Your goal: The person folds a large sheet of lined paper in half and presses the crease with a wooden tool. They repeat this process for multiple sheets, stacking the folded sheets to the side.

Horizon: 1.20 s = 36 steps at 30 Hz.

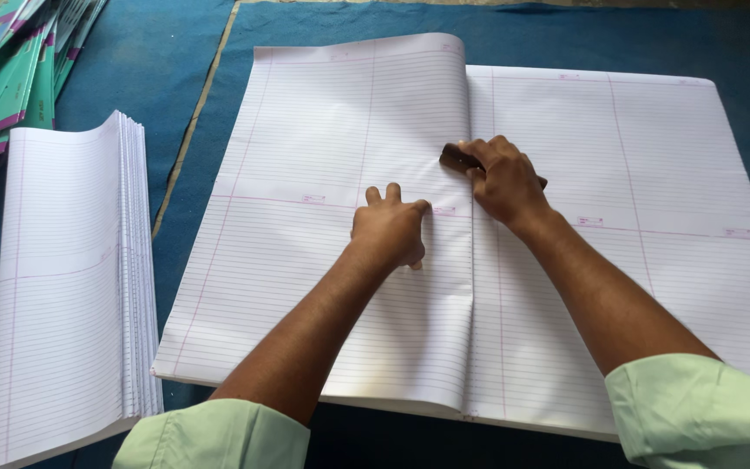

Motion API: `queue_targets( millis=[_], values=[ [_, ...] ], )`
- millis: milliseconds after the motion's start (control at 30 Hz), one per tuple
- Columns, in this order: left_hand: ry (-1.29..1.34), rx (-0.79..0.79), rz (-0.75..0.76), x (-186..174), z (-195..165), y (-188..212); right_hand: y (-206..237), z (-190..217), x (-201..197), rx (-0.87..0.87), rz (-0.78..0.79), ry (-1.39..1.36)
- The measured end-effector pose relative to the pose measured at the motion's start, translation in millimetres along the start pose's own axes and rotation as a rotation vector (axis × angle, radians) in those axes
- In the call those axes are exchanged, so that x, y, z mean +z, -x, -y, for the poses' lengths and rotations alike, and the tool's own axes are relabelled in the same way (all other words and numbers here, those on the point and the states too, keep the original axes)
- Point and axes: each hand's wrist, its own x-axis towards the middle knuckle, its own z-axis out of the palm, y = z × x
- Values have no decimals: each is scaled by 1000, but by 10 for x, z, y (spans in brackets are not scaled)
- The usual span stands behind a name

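Wooden block [459,158] gripped by right hand [503,181]; left hand [389,231] flattens paper [323,156].

- left hand [390,231] palm down, fingers curled, knuckles up, forearm stretched forward
- right hand [501,178] fisted, wrist bent inward, arm angled in from right
- both sleeves pale green

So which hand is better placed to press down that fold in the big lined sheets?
Probably the right hand. It grips a small dark brown tool that lies right on the fold line. The left hand rests on the folded sheet beside the crease, holding it flat, with no tool.
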Motion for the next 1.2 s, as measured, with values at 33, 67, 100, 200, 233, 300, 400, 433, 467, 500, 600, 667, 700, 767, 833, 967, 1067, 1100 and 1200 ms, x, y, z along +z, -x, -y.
queue_targets(
  millis=[33, 67, 100, 200, 233, 300, 400, 433, 467, 500, 600, 667, 700, 767, 833, 967, 1067, 1100, 1200],
  values=[
    [-2, 3, 0, -4, 19, -23, -69, -12, 20, 22, 5, -8],
    [-4, 7, 0, -6, 40, -44, -136, -18, 46, 45, 11, -17],
    [-8, 8, 2, -11, 60, -68, -202, -20, 70, 54, 8, -17],
    [-12, 9, 6, -19, 134, -136, -399, -26, 143, 83, 4, -19],
    [-8, 11, 6, -23, 152, -162, -471, -35, 159, 96, 4, -21],
    [-5, 13, 4, -22, 182, -223, -612, -61, 189, 115, -7, -21],
    [-3, 12, -5, -20, 239, -309, -843, -81, 253, 156, -22, -31],
    [0, 15, -13, -17, 257, -336, -922, -91, 272, 186, -19, -38],
    [4, 18, -23, -20, 273, -370, -1009, -103, 285, 214, -17, -44],
    [8, 22, -29, -24, 288, -404, -1093, -115, 299, 235, -19, -45],
    [16, 33, -44, -21, 329, -512, -1330, -169, 351, 290, -30, -53],
    [18, 37, -51, -15, 358, -591, -1485, -219, 384, 316, -43, -66],
    [19, 41, -57, -1, 376, -628, -1556, -243, 407, 325, -48, -64],
    [21, 48, -70, 11, 423, -700, -1708, -261, 437, 341, -58, -62],
    [22, 47, -65, 12, 460, -775, -1855, -275, 454, 355, -55, -72],
    [20, 59, -76, 15, 515, -901, -2118, -284, 477, 446, -46, -118],
    [15, 58, -69, 15, 538, -1000, -2297, -310, 522, 483, -76, -143],
    [14, 62, -70, 15, 550, -1028, -2349, -326, 538, 485, -89, -149],
    [18, 67, -71, 2, 592, -1096, -2493, -366, 581, 491, -118, -154]
  ],
)
